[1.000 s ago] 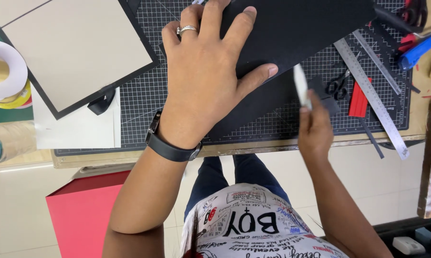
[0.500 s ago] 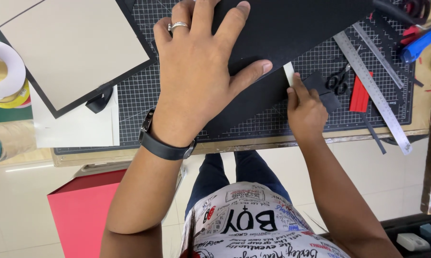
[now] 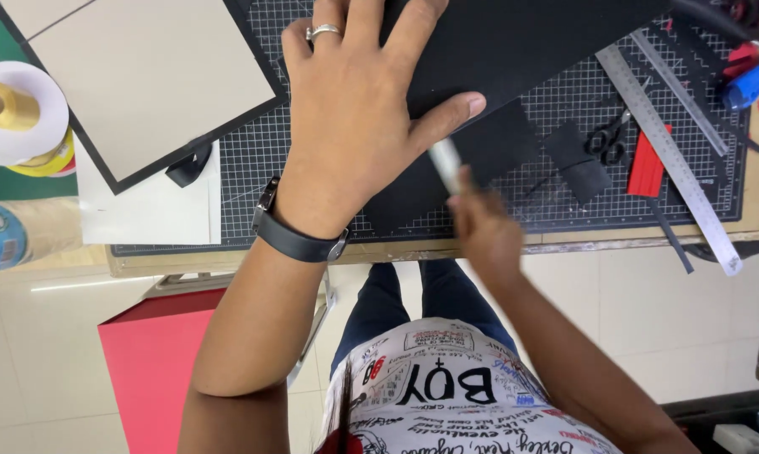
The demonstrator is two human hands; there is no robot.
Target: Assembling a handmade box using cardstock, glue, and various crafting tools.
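Left hand lies spread flat on the black sheet. Right hand grips a blurred white tool at the sheet's edge. A red rectangular box sits below the table.

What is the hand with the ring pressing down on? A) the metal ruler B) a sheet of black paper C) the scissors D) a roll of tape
B: the left hand, ring on one finger, lies flat on the black paper over the cutting mat.
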